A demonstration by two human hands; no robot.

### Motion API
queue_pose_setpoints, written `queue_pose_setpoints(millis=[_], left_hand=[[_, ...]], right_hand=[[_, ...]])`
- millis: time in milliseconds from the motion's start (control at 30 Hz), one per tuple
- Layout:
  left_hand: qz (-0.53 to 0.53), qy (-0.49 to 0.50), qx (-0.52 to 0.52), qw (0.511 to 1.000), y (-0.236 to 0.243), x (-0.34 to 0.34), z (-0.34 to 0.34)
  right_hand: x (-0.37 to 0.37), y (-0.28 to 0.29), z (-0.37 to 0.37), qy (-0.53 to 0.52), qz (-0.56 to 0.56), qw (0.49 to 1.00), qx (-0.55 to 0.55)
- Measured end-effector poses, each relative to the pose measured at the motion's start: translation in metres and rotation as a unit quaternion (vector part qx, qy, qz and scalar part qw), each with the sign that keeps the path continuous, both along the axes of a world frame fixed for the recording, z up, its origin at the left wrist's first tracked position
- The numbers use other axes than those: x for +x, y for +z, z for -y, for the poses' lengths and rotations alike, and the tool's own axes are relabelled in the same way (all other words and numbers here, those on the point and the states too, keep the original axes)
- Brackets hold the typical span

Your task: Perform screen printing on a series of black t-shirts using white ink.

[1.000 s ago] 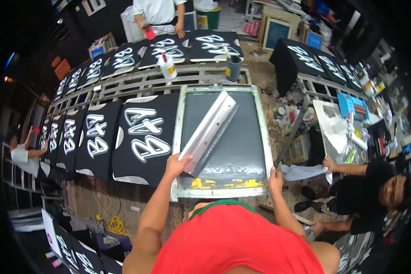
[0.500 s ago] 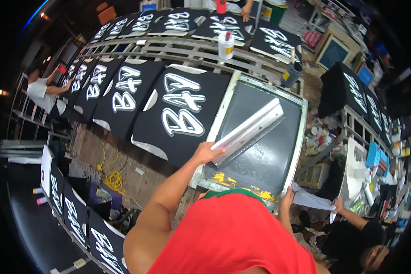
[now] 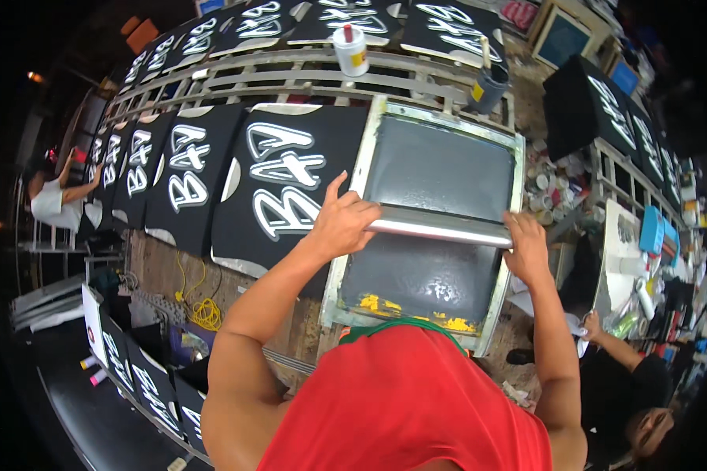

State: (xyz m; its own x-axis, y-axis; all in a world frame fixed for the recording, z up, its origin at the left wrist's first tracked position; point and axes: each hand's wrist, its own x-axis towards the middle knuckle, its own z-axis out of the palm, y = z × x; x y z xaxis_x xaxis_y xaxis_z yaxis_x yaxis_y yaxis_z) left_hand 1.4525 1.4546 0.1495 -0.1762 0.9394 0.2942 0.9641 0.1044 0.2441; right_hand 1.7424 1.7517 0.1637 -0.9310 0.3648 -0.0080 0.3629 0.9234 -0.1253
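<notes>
A long silver squeegee (image 3: 440, 228) lies crosswise over the middle of a screen-printing frame (image 3: 517, 169). My left hand (image 3: 344, 220) grips its left end, with a finger raised. Its right end is in my right hand (image 3: 528, 242), fingers closed round it. Dark mesh (image 3: 444, 169) fills the frame, with a glossy wet-looking patch nearer me and yellow smears (image 3: 385, 303) along the near edge. What lies under the mesh is hidden. Left of the frame, a black shirt panel (image 3: 239, 224) with white lettering lies flat.
More lettered black panels run along the slatted rack (image 3: 291, 78). On it stand a white tub (image 3: 351, 56) and a dark bucket (image 3: 489, 88). A yellow cord (image 3: 206, 314) coils on the floor. Co-workers are at far left (image 3: 55, 200) and lower right (image 3: 628, 392), near a cluttered bench.
My right hand has left the frame's near right edge and taken the squeegee's right end. The squeegee has turned from slanting to straight across. The view has shifted slightly.
</notes>
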Motion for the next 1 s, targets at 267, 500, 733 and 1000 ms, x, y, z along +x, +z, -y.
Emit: queue_pose_setpoints(millis=[267, 500, 733, 1000], left_hand=[[0.169, 0.03, -0.119, 0.978, 0.001, 0.018, -0.06], [0.436, 0.162, -0.089, 0.881, -0.015, -0.005, -0.041], [0.697, 0.272, 0.26, 0.61, -0.112, -0.044, 0.003], [0.669, 0.337, 0.513, 0.42, -0.111, -0.202, 0.015]], right_hand=[[-0.093, 0.029, -0.074, 0.112, 0.117, 0.987, -0.019], [-0.136, 0.12, -0.062, 0.071, -0.254, 0.964, -0.024], [-0.046, 0.021, -0.08, -0.121, -0.244, 0.926, -0.262], [0.067, -0.076, -0.05, -0.271, -0.179, 0.899, -0.295]])
